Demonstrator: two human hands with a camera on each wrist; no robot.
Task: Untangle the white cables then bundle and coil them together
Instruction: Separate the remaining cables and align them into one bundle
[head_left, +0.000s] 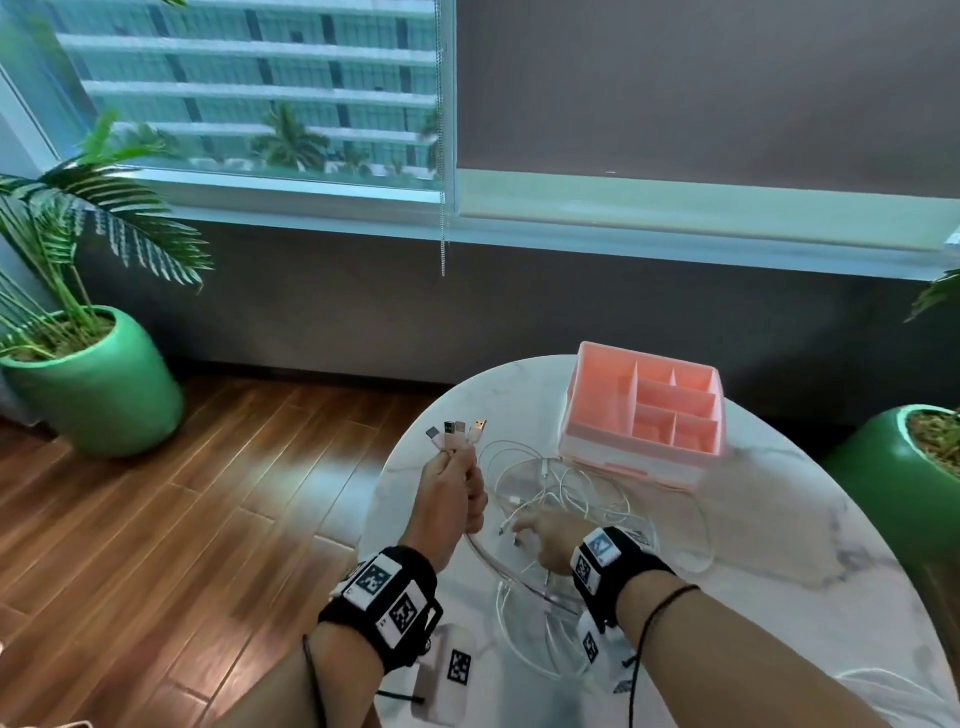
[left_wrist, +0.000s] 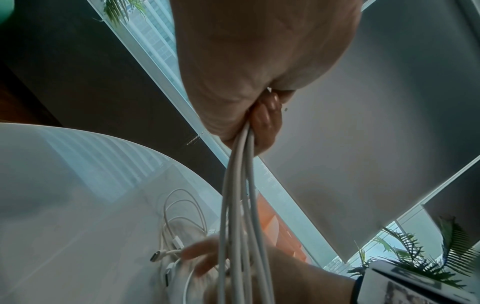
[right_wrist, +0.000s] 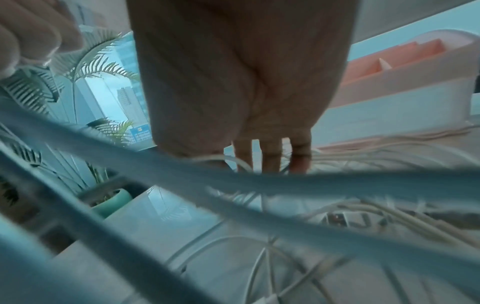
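Cables (head_left: 561, 499) lie in loose white loops on the round table (head_left: 779, 545), lower centre of the head view. At their left, the left hand (head_left: 452, 493) is raised with fingers curled round several strands, four plugs (head_left: 457, 434) sticking up above the fist. To its right, the right hand (head_left: 545, 540) reaches down into the loops with fingers straight and slightly spread, touching them. Further right, upper on the table, stands a pink organizer (head_left: 644, 410).
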